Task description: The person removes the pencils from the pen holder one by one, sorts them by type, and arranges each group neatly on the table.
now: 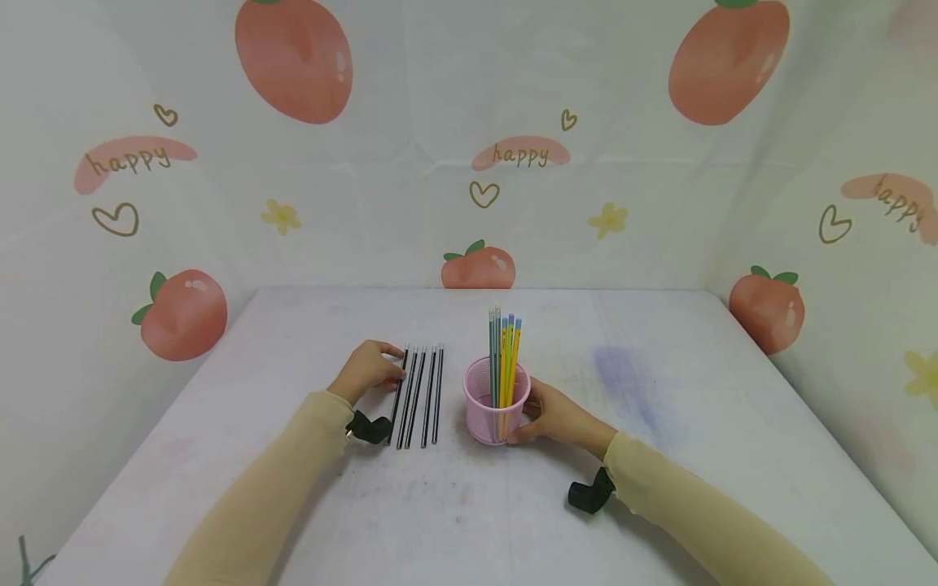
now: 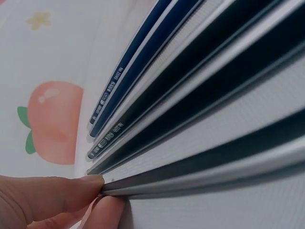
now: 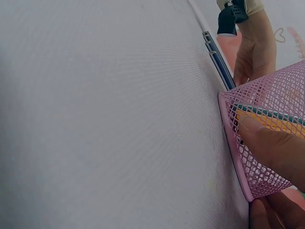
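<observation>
One dark pencil (image 1: 396, 407), leftmost in its row on the table (image 1: 469, 521), is pinched near its far end by the left hand (image 1: 372, 370). Risk: the off-centre hold could let it swivel if lifted, its loose end knocking the four other dark pencils (image 1: 415, 399) just beside it askew. Right hand (image 1: 560, 419) curls round the right side of the pink mesh cup (image 1: 478, 422), upright right of the row, yellow pencils (image 1: 503, 358) and teal pencils (image 1: 493, 350) inside. Risk: an uneven push could tip the cup.
</observation>
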Tool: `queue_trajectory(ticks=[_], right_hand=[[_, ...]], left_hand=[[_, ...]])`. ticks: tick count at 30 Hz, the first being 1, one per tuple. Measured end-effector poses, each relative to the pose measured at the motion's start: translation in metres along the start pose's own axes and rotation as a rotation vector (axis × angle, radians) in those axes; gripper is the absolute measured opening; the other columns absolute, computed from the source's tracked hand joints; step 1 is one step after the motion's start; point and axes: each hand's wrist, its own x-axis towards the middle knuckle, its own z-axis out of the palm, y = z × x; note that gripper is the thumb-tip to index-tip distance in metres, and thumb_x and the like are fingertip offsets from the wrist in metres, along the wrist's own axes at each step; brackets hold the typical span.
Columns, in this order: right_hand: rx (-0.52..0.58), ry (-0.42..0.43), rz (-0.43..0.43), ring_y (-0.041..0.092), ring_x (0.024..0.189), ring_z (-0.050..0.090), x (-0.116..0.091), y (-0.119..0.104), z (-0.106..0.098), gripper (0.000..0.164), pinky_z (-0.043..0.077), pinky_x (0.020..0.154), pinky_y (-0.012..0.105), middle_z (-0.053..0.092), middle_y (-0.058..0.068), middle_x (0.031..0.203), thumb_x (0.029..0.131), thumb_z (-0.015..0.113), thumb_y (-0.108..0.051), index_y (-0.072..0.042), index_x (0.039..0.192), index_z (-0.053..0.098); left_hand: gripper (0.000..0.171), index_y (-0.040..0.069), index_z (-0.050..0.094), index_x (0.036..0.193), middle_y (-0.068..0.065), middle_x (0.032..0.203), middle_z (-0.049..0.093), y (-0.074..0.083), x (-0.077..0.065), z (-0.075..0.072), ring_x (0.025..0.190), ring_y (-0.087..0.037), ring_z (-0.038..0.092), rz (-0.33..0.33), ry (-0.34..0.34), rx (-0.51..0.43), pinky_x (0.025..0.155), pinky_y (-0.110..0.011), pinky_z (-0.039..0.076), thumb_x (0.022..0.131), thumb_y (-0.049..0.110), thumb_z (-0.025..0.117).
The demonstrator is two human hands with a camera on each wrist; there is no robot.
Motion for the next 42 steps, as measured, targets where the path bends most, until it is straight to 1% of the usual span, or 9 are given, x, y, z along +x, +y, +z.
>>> queue_trajectory(ticks=[6,11,19,27,35,39,42], right_hand=[[0.003,0.004,0.003,0.037,0.137,0.040,-0.0009,0.0002,-0.0002,0.099,0.033,0.114,0.048,0.039,0.017,0.151,0.072,0.084,-0.004,-0.005,0.152,0.025],[0.003,0.005,0.018,0.036,0.137,0.040,-0.0016,-0.0009,-0.0006,0.099,0.033,0.114,0.048,0.039,0.016,0.151,0.072,0.084,-0.004,-0.005,0.152,0.025],[-0.007,0.001,0.007,0.037,0.137,0.040,-0.0024,-0.0018,0.0002,0.098,0.033,0.114,0.049,0.040,0.017,0.150,0.072,0.084,-0.004,-0.004,0.151,0.026],[-0.021,0.005,0.006,0.036,0.137,0.041,-0.0016,-0.0027,-0.0007,0.099,0.033,0.113,0.049,0.039,0.015,0.152,0.073,0.084,-0.006,-0.007,0.152,0.025],[-0.011,0.021,0.043,0.035,0.138,0.039,-0.0005,-0.0032,0.0001,0.102,0.032,0.114,0.048,0.038,0.012,0.153,0.071,0.085,-0.006,-0.011,0.153,0.026],[-0.030,0.030,0.046,0.036,0.137,0.040,-0.0002,-0.0034,0.0002,0.102,0.033,0.113,0.048,0.038,0.013,0.152,0.071,0.086,-0.007,-0.010,0.153,0.026],[-0.035,0.027,0.041,0.036,0.137,0.040,-0.0004,-0.0028,0.0000,0.101,0.033,0.113,0.048,0.038,0.014,0.152,0.071,0.085,-0.007,-0.009,0.153,0.025]], left_hand=[[0.050,-0.002,0.059,0.127,-0.011,0.086,0.061,0.0011,-0.0025,0.0012,0.049,-0.005,0.058,-0.010,0.003,-0.015,0.053,-0.018,0.054,0.079,-0.002,0.073],[0.050,0.000,0.058,0.128,-0.009,0.083,0.062,0.0020,-0.0021,0.0007,0.048,-0.004,0.057,-0.021,-0.002,-0.009,0.053,-0.017,0.053,0.080,0.000,0.073],[0.051,0.001,0.059,0.128,-0.011,0.088,0.062,-0.0006,0.0016,0.0014,0.050,-0.005,0.058,-0.037,-0.002,-0.013,0.054,-0.019,0.055,0.080,0.001,0.074],[0.052,0.000,0.058,0.128,-0.011,0.087,0.064,-0.0037,0.0048,0.0007,0.050,-0.005,0.059,-0.020,-0.010,-0.022,0.055,-0.020,0.056,0.079,0.001,0.075],[0.051,-0.001,0.058,0.127,-0.011,0.088,0.063,-0.0047,0.0047,0.0003,0.049,-0.005,0.059,-0.013,-0.013,-0.027,0.055,-0.019,0.055,0.079,0.003,0.075],[0.050,-0.001,0.058,0.127,-0.009,0.082,0.065,-0.0043,0.0041,-0.0005,0.049,-0.005,0.059,-0.013,-0.014,-0.022,0.054,-0.019,0.055,0.080,0.004,0.075],[0.049,-0.001,0.058,0.127,-0.008,0.079,0.065,-0.0032,0.0037,-0.0022,0.051,-0.005,0.060,0.006,-0.008,-0.016,0.054,-0.019,0.055,0.081,0.004,0.073]])
